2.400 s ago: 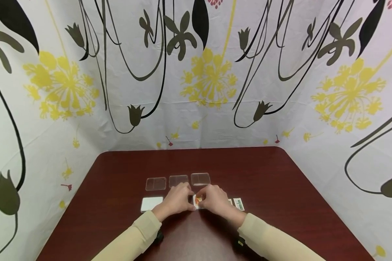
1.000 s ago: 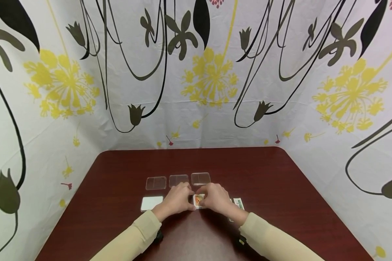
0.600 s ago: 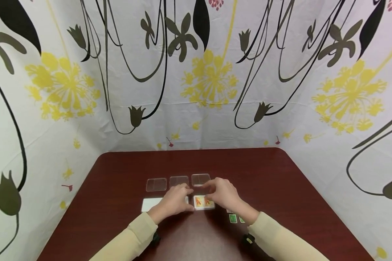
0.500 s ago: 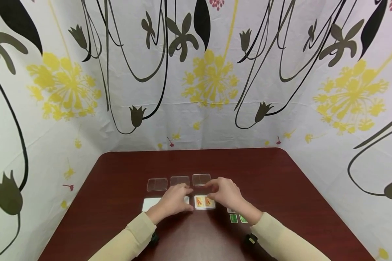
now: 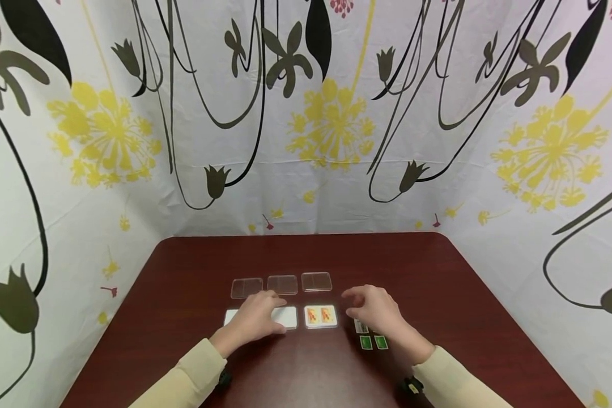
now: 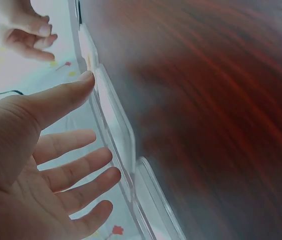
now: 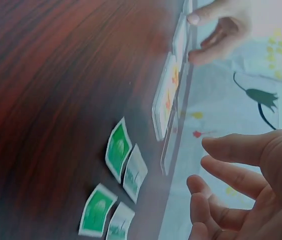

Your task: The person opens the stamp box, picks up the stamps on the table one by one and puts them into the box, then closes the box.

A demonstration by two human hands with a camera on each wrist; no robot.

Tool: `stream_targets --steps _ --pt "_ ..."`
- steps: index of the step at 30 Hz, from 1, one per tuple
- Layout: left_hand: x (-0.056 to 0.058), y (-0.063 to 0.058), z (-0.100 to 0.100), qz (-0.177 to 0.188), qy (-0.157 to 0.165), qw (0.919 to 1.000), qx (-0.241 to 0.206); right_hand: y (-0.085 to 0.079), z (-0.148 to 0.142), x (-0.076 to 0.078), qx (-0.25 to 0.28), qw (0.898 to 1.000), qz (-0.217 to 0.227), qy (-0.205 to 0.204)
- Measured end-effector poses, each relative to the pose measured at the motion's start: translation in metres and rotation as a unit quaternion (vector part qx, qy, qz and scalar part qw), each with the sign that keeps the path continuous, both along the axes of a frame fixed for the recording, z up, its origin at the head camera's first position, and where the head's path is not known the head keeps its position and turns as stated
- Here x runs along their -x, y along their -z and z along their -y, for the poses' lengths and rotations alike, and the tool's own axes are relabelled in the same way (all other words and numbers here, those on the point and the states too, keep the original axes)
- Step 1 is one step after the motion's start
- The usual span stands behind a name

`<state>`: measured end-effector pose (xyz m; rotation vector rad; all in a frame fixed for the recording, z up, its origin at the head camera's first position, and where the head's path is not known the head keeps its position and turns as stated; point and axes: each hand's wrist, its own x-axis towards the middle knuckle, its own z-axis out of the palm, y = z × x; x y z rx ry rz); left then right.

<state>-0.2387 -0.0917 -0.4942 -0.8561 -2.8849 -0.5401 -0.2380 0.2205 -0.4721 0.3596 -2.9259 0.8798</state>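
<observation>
Two orange stamps [image 5: 313,315] lie side by side in a white-backed clear case [image 5: 321,326] between the hands. My left hand [image 5: 253,318], fingers loose and holding nothing, is over the two white-backed cases [image 5: 288,319] to the left, partly covering them. To the right of the orange stamps, my right hand [image 5: 379,310] is raised with nothing between thumb and fingers. Two green stamps [image 5: 365,343] and a pale stamp [image 5: 360,327] lie beneath it; in the right wrist view a second pale stamp [image 7: 121,222] shows beside them.
Three clear plastic lids [image 5: 316,281] lie in a row behind the cases on the dark red wooden table [image 5: 296,255]. Patterned fabric [image 5: 331,192] with flowers hangs around the table's back and sides.
The right hand has let go of the right-hand orange stamp and moved right, uncovering both orange stamps. The left hand has drawn away to the left, showing more of the middle case.
</observation>
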Motion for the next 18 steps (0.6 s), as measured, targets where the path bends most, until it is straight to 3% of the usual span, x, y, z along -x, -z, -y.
stream_targets --steps 9,18 --pt "0.001 0.009 0.015 -0.003 -0.006 1.0000 0.004 0.010 -0.014 -0.011 -0.042 0.999 -0.009 0.023" --pt "0.002 0.013 0.023 -0.006 -0.001 1.0000 -0.005 0.022 -0.012 -0.021 -0.108 0.992 -0.058 0.036"
